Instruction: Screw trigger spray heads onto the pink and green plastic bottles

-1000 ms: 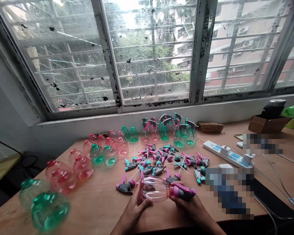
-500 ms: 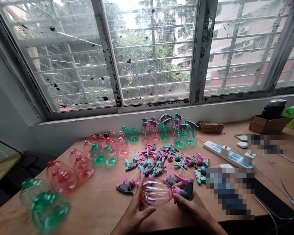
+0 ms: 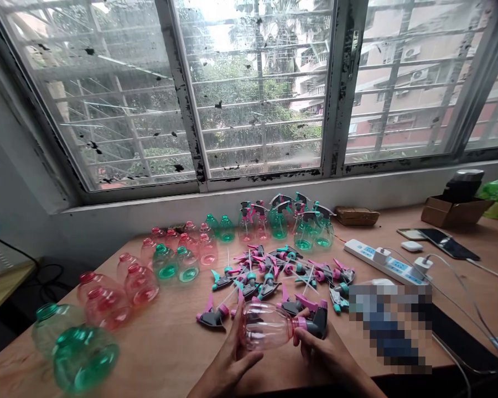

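Observation:
I hold a clear pink spray bottle [image 3: 265,327] on its side just above the wooden table [image 3: 170,342]. My left hand [image 3: 228,362] is wrapped round its base end. My right hand [image 3: 321,354] grips the pink collar and dark trigger head [image 3: 315,323] fitted at the bottle's neck. A heap of loose pink and teal trigger heads [image 3: 274,271] lies just beyond my hands.
Empty pink and green bottles [image 3: 141,282] stand at the left, and two green ones [image 3: 77,348] sit near the front left edge. Finished spray bottles [image 3: 290,221] stand by the window sill. A white power strip [image 3: 382,260], phones [image 3: 448,243] and a cardboard box [image 3: 452,210] are at the right.
The trigger head has turned round on the bottle's neck, from lying flat to pointing up. The bottle has shifted slightly; my hands stay on it.

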### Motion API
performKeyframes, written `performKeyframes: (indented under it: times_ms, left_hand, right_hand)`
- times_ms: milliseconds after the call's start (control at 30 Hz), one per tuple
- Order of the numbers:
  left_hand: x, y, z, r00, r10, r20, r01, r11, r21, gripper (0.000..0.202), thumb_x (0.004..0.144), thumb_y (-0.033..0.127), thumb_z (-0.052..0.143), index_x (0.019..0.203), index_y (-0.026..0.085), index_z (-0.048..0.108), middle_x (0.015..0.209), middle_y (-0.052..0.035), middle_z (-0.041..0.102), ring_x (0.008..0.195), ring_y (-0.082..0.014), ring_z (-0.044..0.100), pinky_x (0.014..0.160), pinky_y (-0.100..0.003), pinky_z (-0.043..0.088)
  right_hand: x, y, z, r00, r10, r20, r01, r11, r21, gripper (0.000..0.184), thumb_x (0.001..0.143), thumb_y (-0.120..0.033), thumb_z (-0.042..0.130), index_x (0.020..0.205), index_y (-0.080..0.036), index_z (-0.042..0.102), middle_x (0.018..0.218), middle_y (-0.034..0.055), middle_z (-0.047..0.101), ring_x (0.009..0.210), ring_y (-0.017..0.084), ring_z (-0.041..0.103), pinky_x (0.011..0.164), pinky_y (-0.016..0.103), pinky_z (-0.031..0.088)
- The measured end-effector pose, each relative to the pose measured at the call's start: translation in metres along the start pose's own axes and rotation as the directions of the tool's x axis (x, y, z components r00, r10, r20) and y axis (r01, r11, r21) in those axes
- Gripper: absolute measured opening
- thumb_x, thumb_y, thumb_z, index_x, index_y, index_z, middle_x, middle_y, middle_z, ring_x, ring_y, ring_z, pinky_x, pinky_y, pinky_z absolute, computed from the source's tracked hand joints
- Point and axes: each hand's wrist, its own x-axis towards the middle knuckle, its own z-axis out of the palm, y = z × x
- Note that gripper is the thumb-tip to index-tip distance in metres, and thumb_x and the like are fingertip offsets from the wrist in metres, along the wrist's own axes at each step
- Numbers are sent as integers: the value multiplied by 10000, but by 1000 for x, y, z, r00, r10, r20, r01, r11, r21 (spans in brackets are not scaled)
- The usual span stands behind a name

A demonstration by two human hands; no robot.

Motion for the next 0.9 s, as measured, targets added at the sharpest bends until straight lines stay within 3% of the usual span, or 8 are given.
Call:
performKeyframes:
  times_ms: [100, 200, 333, 500, 633, 800, 900]
  left_hand:
    - [0, 1, 0, 1000, -9, -25, 10, 999, 33, 1077, 828, 516, 751, 1596, 343, 16, 1715, -44, 104, 1577, -316, 21, 1280, -520, -18]
    - [1, 1, 0, 999, -40, 14, 41, 996, -79, 1144, 780, 557, 780, 1600, 316, 20, 1711, -65, 130, 1569, -345, 81, 1278, -546, 53]
    - [2, -1, 1, 998, -55, 36, 60, 984, -165, 1010, 836, 503, 751, 1595, 330, 109, 1695, -51, 212, 1540, -351, 228, 1271, -536, 162]
    - [2, -15, -1, 999, -22, -34, 20, 997, -69, 1001, 857, 431, 754, 1587, 387, 71, 1708, -20, 155, 1554, -333, 184, 1275, -522, 155]
    - [0, -19, -3, 999, -19, -43, 18, 999, -44, 1036, 835, 442, 774, 1593, 357, 73, 1699, -32, 193, 1565, -339, 121, 1283, -521, 105]
    - [-1, -7, 0, 998, -64, 7, 64, 987, -148, 1040, 852, 507, 736, 1601, 304, 44, 1539, -99, 501, 1438, -366, 420, 1233, -541, 267]
    - [0, -7, 0, 999, -52, 11, 53, 991, -125, 1054, 862, 483, 737, 1599, 313, 3, 1555, -107, 477, 1419, -355, 447, 1224, -513, 294]
  right_hand:
    - [0, -1, 0, 1000, 0, 0, 0, 1000, -8, 435, 766, -517, 808, 909, -212, 533, 639, -20, 724, 360, 110, 580, 360, 206, 413]
    - [-2, -2, 0, 1000, -2, 15, 2, 1000, -16, 438, 762, -507, 815, 924, -217, 530, 641, -18, 729, 376, 113, 579, 373, 216, 431]
    - [-2, -2, 1, 1000, 17, 14, -16, 1000, -22, 451, 758, -529, 809, 924, -225, 520, 647, -18, 733, 367, 121, 597, 352, 205, 419]
    - [-2, 0, 1, 1000, 28, 14, -28, 1000, 14, 448, 757, -509, 819, 920, -225, 512, 660, -19, 745, 367, 113, 613, 358, 193, 447]
    - [-1, 3, 1, 999, 28, 17, -29, 999, 29, 448, 758, -493, 826, 922, -226, 507, 664, -17, 751, 373, 110, 614, 376, 203, 470]
    - [-2, 5, 1, 1000, 17, 15, -17, 1000, 5, 458, 752, -505, 828, 928, -222, 514, 660, -4, 757, 383, 110, 602, 396, 214, 467]
    - [-2, 3, 1, 1000, 1, 18, -1, 1000, -10, 437, 768, -508, 813, 917, -220, 520, 660, -2, 757, 385, 113, 605, 399, 216, 456]
